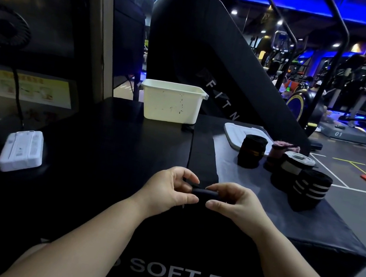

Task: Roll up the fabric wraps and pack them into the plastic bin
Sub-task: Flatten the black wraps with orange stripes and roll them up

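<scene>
Lower centre of frame: left hand (169, 189) and right hand (236, 205) met on the wrap (204, 193), a small black roll that looked started, not finished. Each hand pinched one end of it, thumb on the near side and fingers curled over the top. The left hand had the frame-left end and the right hand the frame-right end. Neither was nearer; the roll sat midway between them.

Key relation: the roll's long axis ran left-right across the frame. The loose tail (202, 146) lay flat on the box (306, 229) and ran straight up-frame away from the fingers. My read: the next turns go away from the body along that tail. The tail looked square to the roll axis — if it skews, the roll will likely cone.

Mid-left: a white device (22, 151) on the box top, well apart from the hands.

Right of centre, further up: four rolled wraps (291, 172) stood on end in a tight cluster on the box, not packed yet. Just behind them the lid (233, 132) lay flat.

Upper centre: the bin (170, 105) stood upright and open at the far edge of the box — roughly where the tail pointed. Its inside wasn't visible from this angle, so I couldn't tell the contents.
</scene>
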